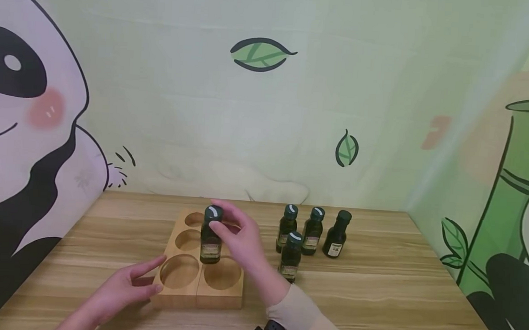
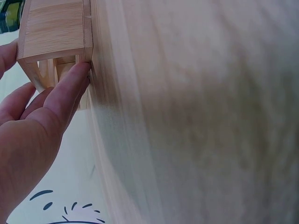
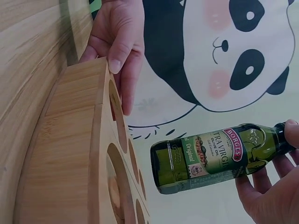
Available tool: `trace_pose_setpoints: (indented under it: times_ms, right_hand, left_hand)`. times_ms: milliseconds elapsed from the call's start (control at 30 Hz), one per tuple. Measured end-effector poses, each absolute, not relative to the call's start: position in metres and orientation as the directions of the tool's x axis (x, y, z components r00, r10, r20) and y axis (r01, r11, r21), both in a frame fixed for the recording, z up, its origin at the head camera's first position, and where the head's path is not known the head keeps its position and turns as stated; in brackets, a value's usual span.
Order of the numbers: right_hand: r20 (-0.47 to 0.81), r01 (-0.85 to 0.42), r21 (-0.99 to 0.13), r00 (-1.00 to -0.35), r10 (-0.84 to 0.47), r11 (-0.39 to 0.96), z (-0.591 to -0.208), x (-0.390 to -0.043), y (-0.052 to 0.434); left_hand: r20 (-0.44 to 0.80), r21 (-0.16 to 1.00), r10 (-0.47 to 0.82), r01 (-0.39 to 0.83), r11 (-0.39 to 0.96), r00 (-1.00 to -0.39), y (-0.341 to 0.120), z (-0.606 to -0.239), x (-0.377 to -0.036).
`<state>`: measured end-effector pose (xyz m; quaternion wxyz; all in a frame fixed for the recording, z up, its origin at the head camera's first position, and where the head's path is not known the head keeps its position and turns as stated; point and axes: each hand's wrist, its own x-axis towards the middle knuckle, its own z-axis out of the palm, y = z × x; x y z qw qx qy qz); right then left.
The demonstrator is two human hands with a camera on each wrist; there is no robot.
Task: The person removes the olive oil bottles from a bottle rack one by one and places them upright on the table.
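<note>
Left hand [image 1: 119, 289] steadying wooden rack [image 1: 219, 294] edge, right hand [image 1: 242, 241] holding bottle [image 1: 210, 237] above

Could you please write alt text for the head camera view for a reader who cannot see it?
A right hand holds a small green bottle by its neck above a wooden rack with round holes, while the left hand steadies the rack's near left corner. Four more bottles stand to the right on the wooden table, before a panda mural.
</note>
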<state>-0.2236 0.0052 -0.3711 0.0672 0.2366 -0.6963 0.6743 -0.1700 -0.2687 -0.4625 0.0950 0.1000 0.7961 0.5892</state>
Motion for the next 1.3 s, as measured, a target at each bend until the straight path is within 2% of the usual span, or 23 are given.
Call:
trace_pose_setpoints:
  times_ms: [233,867,1300]
  right_hand:
    - [0.433,-0.449,-0.894,-0.864,-0.259,0.004,-0.372,-0.215,0.023]
    - [0.371,-0.391,-0.918,-0.906,-0.204,0.065,-0.376,-0.197,0.081]
    - [0.393,-0.416,-0.904,-0.900,-0.192,0.102,-0.388,-0.191,0.119]
  left_hand:
    - [-0.038,0.954,0.264,0.043,0.296,-0.964,-0.269,-0.461,-0.169]
    - [-0.041,0.946,0.243,0.040,0.322,-0.969,-0.269,-0.461,-0.169]
    - [-0.045,0.950,0.253,0.036,0.309,-0.966,-0.270,-0.462,-0.170]
